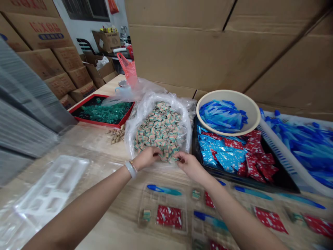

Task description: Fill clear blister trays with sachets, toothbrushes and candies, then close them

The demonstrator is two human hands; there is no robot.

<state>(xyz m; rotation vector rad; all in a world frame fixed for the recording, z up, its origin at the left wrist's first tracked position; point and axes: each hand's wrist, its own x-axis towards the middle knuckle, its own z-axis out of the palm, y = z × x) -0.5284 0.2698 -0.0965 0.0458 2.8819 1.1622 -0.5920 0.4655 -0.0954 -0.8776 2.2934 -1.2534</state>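
Empty trays: a stack of clear moulded trays (52, 187) lies on the surface (104, 146) at my far left, nothing in them.
Red tray: behind them, a red tray (100, 122) of green wrapped pieces, untouched.
Left hand: my left hand (148, 157) curls into the near edge of the sweets; I cannot tell whether it has one.
Sweets: the sweets (160, 126) fill an open clear bag (130, 139) at the middle of the surface; small square blocks, wrapped in green, pink and white stripes, heaped high.
Right hand: my right hand (189, 166) has its fingertips pinched together on one sweet at the heap's front.
Filled trays: in front of me, one clear tray (140, 205) already has a blue pen (163, 190), a red packet (169, 216) and a sweet; the trays to its right look partly filled, so I judge much is left.
Stock: a black tray (281, 178) of red and blue packets, a bowl (251, 104), and a white basket (281, 152) of pens stay well stocked.
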